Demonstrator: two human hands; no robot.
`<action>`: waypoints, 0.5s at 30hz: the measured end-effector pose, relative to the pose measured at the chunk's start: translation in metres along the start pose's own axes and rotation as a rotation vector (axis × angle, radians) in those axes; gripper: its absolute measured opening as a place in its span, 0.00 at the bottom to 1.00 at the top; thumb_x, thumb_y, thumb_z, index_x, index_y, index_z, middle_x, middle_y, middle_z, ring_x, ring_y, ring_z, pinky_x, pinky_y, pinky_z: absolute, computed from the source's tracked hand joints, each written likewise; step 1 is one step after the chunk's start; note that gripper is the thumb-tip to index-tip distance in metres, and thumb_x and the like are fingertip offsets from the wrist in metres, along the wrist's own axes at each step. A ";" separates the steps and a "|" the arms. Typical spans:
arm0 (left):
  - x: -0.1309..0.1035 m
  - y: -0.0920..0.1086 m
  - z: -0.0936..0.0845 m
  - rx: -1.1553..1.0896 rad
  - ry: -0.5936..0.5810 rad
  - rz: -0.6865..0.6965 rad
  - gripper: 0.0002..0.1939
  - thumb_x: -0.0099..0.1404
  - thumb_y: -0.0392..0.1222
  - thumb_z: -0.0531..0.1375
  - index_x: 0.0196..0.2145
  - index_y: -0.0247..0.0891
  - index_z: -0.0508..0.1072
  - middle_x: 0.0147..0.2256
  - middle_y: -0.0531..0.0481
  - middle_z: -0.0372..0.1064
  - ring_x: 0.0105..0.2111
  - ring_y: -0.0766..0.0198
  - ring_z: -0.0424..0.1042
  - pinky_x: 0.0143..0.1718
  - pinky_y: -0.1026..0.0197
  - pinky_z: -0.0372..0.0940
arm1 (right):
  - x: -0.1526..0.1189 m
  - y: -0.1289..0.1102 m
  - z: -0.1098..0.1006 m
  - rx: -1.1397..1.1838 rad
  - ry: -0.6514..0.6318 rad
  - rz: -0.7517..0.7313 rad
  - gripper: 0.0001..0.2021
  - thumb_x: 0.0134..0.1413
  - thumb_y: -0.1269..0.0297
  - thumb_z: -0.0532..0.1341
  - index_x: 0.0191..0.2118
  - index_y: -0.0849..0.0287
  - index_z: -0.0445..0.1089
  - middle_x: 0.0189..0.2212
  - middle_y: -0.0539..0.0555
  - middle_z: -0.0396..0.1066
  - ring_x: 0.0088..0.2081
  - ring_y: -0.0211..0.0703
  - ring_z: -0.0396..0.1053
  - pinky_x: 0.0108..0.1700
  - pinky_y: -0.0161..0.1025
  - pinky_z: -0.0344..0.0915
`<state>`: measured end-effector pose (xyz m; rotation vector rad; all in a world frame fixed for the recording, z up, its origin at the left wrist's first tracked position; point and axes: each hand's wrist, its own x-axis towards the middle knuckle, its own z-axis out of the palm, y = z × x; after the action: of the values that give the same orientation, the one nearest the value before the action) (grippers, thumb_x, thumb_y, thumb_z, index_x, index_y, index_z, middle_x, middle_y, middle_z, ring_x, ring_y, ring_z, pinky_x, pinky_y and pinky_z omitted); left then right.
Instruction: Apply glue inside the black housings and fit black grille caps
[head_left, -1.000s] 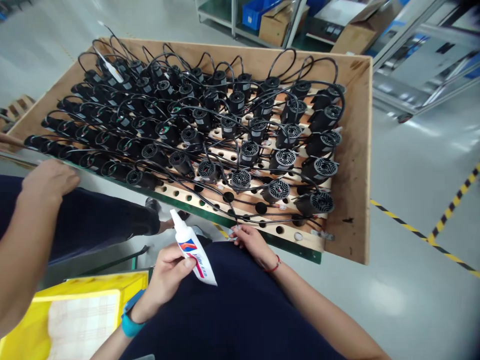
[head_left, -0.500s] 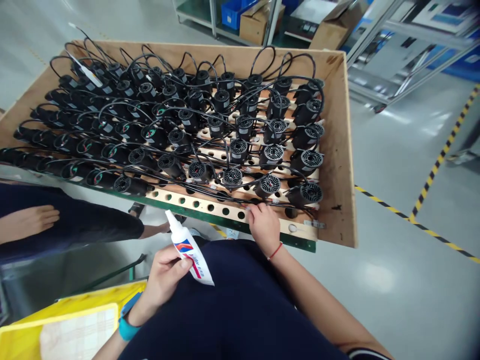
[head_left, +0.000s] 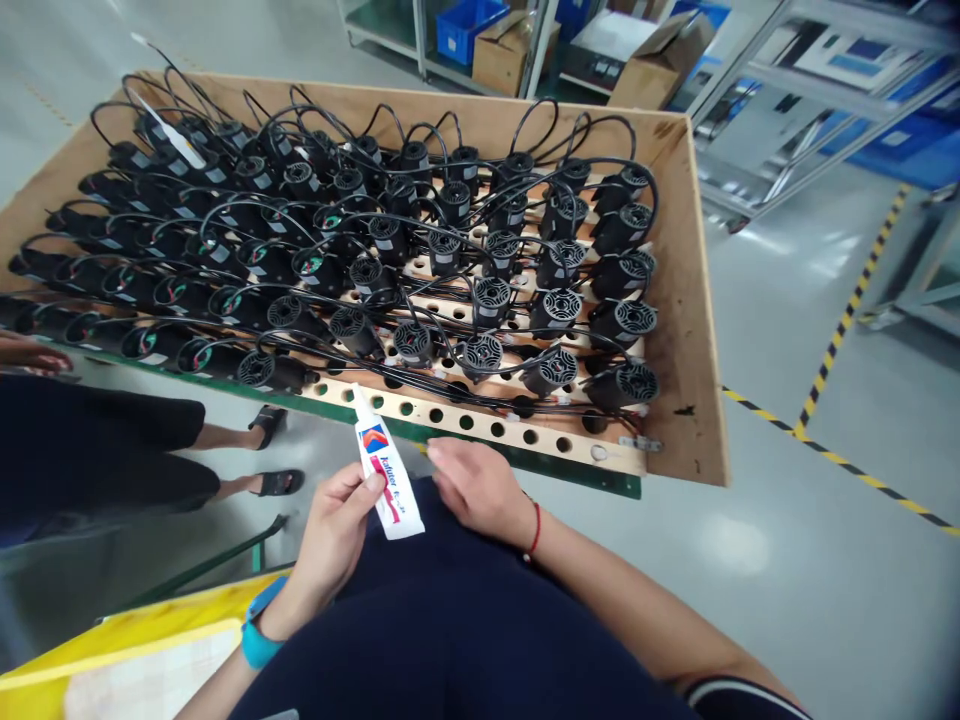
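Left hand [head_left: 339, 515] pinched around white tube [head_left: 388, 462], right hand [head_left: 484, 490] loosely curled near crate [head_left: 686, 310], contents unclear

Blue bin [head_left: 460, 40] beside a cardboard box [head_left: 498, 64]

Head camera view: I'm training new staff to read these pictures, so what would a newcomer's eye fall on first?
Probably the rows of black cylindrical units with looping cables, in the wooden crate across the upper half. Next, the white tube in the person's left grip, just below centre. The yellow bin stands out at bottom left.
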<state>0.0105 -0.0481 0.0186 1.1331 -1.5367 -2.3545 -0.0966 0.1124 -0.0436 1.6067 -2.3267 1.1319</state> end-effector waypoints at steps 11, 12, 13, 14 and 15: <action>0.013 0.030 -0.049 0.091 -0.097 -0.021 0.15 0.46 0.47 0.72 0.29 0.35 0.79 0.25 0.51 0.73 0.25 0.67 0.68 0.28 0.66 0.64 | 0.051 -0.050 0.022 0.288 0.141 0.189 0.10 0.62 0.66 0.51 0.45 0.58 0.66 0.35 0.55 0.74 0.35 0.40 0.71 0.39 0.37 0.68; 0.014 0.034 -0.051 0.112 -0.123 -0.031 0.16 0.46 0.48 0.72 0.29 0.35 0.78 0.25 0.51 0.73 0.25 0.67 0.68 0.28 0.66 0.64 | 0.051 -0.053 0.025 0.292 0.147 0.234 0.09 0.62 0.65 0.51 0.41 0.57 0.68 0.33 0.53 0.74 0.34 0.39 0.71 0.39 0.36 0.68; 0.015 0.038 -0.052 0.133 -0.154 -0.035 0.16 0.46 0.48 0.72 0.28 0.35 0.78 0.24 0.51 0.73 0.24 0.67 0.67 0.28 0.66 0.64 | 0.049 -0.053 0.027 0.280 0.165 0.274 0.09 0.62 0.64 0.52 0.38 0.56 0.69 0.32 0.52 0.74 0.34 0.38 0.71 0.39 0.35 0.67; 0.016 0.042 -0.052 0.156 -0.187 -0.033 0.16 0.46 0.49 0.72 0.28 0.35 0.78 0.24 0.50 0.73 0.24 0.67 0.68 0.28 0.66 0.64 | 0.045 -0.052 0.029 0.253 0.201 0.322 0.09 0.61 0.64 0.53 0.36 0.55 0.70 0.32 0.51 0.74 0.34 0.38 0.71 0.39 0.35 0.67; 0.017 0.046 -0.052 0.178 -0.219 -0.024 0.16 0.46 0.49 0.72 0.28 0.35 0.78 0.25 0.50 0.73 0.25 0.67 0.68 0.29 0.66 0.64 | 0.039 -0.049 0.032 0.215 0.256 0.383 0.08 0.60 0.64 0.54 0.36 0.55 0.71 0.31 0.50 0.74 0.34 0.38 0.70 0.39 0.34 0.66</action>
<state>0.0180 -0.1168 0.0363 0.9558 -1.8462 -2.4686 -0.0624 0.0543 -0.0225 1.0049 -2.4648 1.6044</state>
